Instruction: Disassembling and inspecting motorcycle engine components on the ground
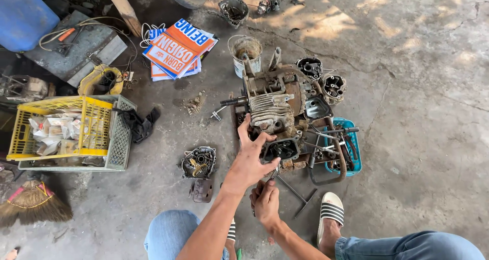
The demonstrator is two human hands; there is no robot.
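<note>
A dirty, finned engine block [275, 104] stands on the concrete floor in front of me, with loose engine parts around it. My left hand [252, 155] reaches forward with its fingers spread and rests on the near side of the block, next to a dark cover part [281, 149]. Just below it, near my knees, my right hand [266, 201] is closed around a thin metal tool [271, 176] whose tip points up toward the block. A T-handle wrench [299, 195] lies on the floor to the right of that hand.
A teal tray [355, 150] with tools sits right of the engine. A round engine cover [199, 162] lies to the left. Farther left stands a yellow crate [61, 127] inside a grey basket, with a broom [31, 203] below. A dirty bucket [245, 52] and printed boards [178, 47] lie beyond.
</note>
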